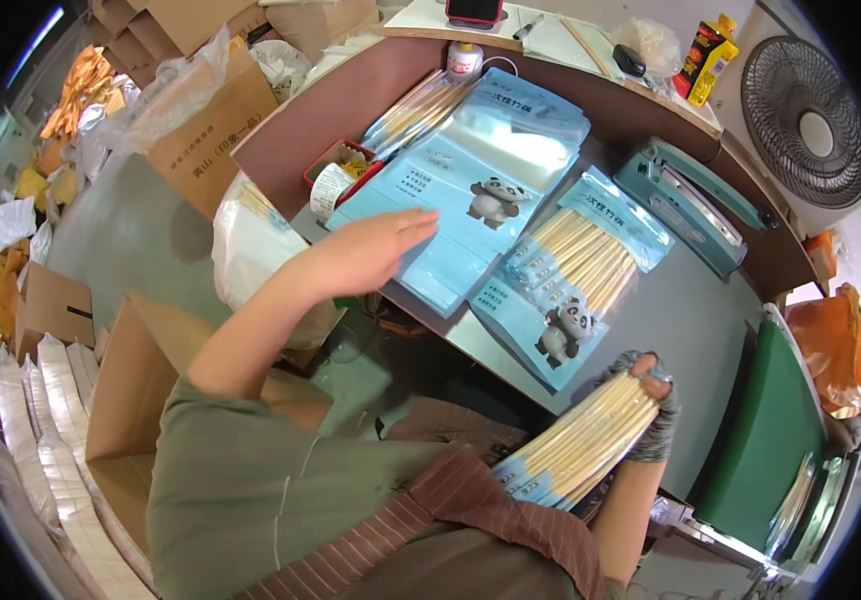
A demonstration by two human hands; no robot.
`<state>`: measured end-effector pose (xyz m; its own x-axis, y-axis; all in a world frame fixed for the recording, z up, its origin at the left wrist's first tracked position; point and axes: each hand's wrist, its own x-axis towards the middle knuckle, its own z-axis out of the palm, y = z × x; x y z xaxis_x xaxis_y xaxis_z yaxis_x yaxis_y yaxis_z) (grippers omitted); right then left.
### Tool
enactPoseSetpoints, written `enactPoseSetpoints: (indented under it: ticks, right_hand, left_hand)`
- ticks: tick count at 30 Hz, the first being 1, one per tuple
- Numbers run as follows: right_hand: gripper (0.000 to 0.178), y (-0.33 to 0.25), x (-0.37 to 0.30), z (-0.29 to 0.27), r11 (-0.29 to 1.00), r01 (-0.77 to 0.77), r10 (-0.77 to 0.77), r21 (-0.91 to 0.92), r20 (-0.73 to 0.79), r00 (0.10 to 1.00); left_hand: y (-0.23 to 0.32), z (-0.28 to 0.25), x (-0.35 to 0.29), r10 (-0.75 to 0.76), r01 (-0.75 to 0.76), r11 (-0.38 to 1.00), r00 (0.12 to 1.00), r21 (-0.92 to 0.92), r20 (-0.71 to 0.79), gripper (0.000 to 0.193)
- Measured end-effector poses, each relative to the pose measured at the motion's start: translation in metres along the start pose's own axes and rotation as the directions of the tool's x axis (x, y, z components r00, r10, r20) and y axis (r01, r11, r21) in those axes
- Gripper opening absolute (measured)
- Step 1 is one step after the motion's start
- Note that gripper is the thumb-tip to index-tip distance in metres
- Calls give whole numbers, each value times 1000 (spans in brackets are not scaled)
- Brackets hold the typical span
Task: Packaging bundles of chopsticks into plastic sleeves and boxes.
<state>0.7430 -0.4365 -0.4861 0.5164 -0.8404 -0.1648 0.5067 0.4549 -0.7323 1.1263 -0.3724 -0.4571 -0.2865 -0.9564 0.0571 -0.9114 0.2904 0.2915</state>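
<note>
My left hand (375, 250) is bare, its fingers stretched out flat over a stack of blue panda-printed plastic bags (460, 190) on the table. In my right hand (653, 390), which wears a grey striped fingerless glove, is a thick bundle of bamboo chopsticks (590, 435). The fingers wrap round the bare upper ends, and the blue-wrapped ends slant down toward my lap. Just beyond this bundle lies a blue bag filled with chopsticks (580, 260), its lower edge reaching the table's near edge.
A teal bag sealer (695, 205) stands at the back right. Beside the bag stack are a red box (342, 165) and more chopsticks (415, 115). A green panel (765, 430) borders the table on the right. A fan (812, 122) stands behind; an open carton (140, 400) is on my left.
</note>
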Motion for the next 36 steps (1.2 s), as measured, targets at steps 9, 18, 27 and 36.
enactPoseSetpoints:
  ticks: [9,18,27,36]
  right_hand:
    - [27,5,19,11,989,-104,108,-110,35,994]
    - [24,9,3,-16,999,13,-19,44,127,992]
    - [26,9,-4,-13,1000,2,-2,-20,13,1000]
    - [24,3,-25,-12,996,54,-60,71,86,994]
  left_hand:
    - [-23,-46,32,147,-55,831,981,-554,123,47]
    - [-30,2,34,217,-198,933,976,302,-29,38]
    - [-37,-25,39,82,-82,997,996,7,-22,10]
    - [-56,-28,69,-168,266,841,956,-472,238,36]
